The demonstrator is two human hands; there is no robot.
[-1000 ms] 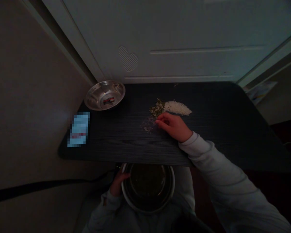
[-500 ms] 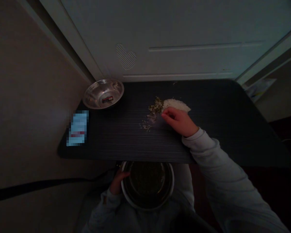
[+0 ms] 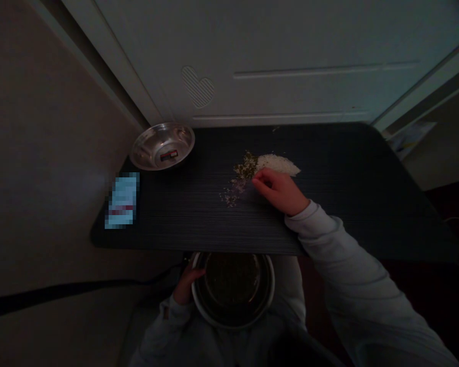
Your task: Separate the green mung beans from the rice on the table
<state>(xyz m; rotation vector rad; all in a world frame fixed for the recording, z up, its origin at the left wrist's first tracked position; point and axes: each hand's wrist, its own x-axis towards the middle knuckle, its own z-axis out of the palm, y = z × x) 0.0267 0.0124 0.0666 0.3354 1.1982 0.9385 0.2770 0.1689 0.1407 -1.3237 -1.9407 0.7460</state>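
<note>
My right hand (image 3: pixel 280 190) rests on the dark table (image 3: pixel 344 204) with its fingers curled together, fingertips touching the table beside a pile of white rice (image 3: pixel 278 164) and a patch of green grains (image 3: pixel 246 167). A few loose grains (image 3: pixel 229 196) lie scattered to its left. What the fingers pinch, if anything, is too small to see. My left hand (image 3: pixel 185 285) grips the rim of a metal bowl (image 3: pixel 233 289) held below the table's near edge; dark grains lie inside it.
An empty steel dish (image 3: pixel 162 145) sits at the table's far left corner. A blurred blue card or phone (image 3: pixel 122 200) lies at the left edge. A white door stands right behind the table. A dark cable runs along the floor at left.
My right hand moved up from the loose grains towards the rice and green piles, then settled there. The bowl and my left hand stayed put.
</note>
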